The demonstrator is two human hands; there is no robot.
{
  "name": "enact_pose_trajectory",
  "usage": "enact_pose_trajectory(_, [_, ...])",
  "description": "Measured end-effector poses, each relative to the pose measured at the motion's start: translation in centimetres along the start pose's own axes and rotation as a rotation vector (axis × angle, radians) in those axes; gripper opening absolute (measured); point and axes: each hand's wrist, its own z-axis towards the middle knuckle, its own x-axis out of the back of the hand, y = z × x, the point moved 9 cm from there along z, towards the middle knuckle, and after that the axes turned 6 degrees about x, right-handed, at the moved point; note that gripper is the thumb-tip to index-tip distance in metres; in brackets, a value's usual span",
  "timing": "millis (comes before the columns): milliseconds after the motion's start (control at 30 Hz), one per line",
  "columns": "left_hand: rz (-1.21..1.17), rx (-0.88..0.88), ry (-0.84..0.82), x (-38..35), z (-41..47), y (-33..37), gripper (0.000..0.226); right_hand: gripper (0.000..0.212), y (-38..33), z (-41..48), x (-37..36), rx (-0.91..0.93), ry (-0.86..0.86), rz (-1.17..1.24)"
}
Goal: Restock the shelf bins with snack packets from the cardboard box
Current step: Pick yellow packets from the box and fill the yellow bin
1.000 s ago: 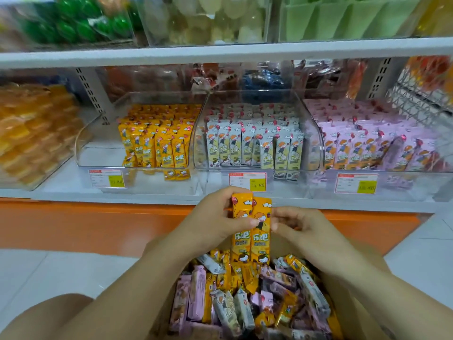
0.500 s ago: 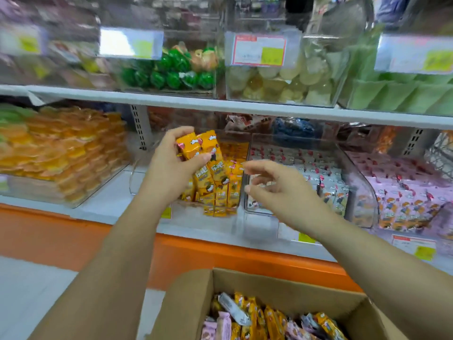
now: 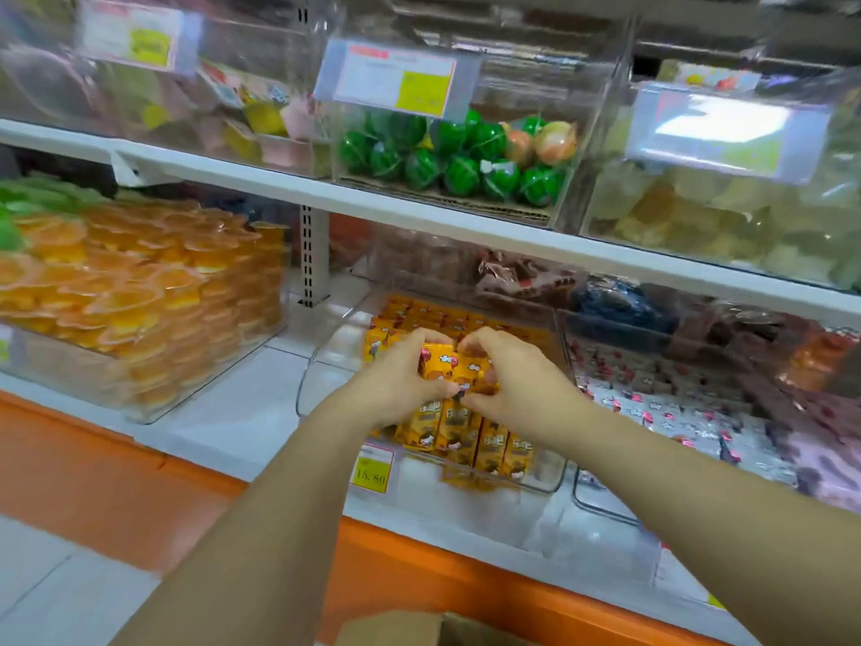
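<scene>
From my feed I see both hands meeting just right of centre, inside the clear bin (image 3: pixel 546 475). The left hand (image 3: pixel 396 389) curls round the left side of 2 yellow packets (image 3: pixel 448 371), fingers over the top and thumb underneath. The right hand (image 3: pixel 517 384) pinches the same pair from 3 o'clock, so both grips are closed on the packets. The pair is held over the rows of like packets standing in the bin; I cannot tell whether it touches them. The bin sits on the lower shelf (image 3: pixel 242 403), with a price tag (image 3: pixel 370 468) at its 7 o'clock. From the hands, orange jelly cups (image 3: pixel 140 291) lie at 9 o'clock, grey packets (image 3: pixel 675 412) at 3 o'clock and green balls (image 3: pixel 447 165) at 12 o'clock on the shelf above. The box (image 3: pixel 396 629) shows at 6 o'clock, at the bottom edge
</scene>
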Motion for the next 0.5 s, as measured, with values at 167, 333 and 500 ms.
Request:
enact_pose_trajectory(167, [0.069,0.020,-0.079,-1.0,0.8,-1.4,0.053,0.051,0.4,1.5,-2.2,-0.017,-0.048,-0.025])
enact_pose_trajectory(333, [0.055,0.050,-0.118,0.1,1.1,-2.7,0.052,0.052,-0.4,2.0,-2.7,-0.001,-0.048,0.012])
enact_pose_trajectory(500, [0.170,0.079,-0.091,0.3,1.0,-3.3,0.040,0.046,-0.1,2.5,-3.7,-0.030,-0.095,-0.037])
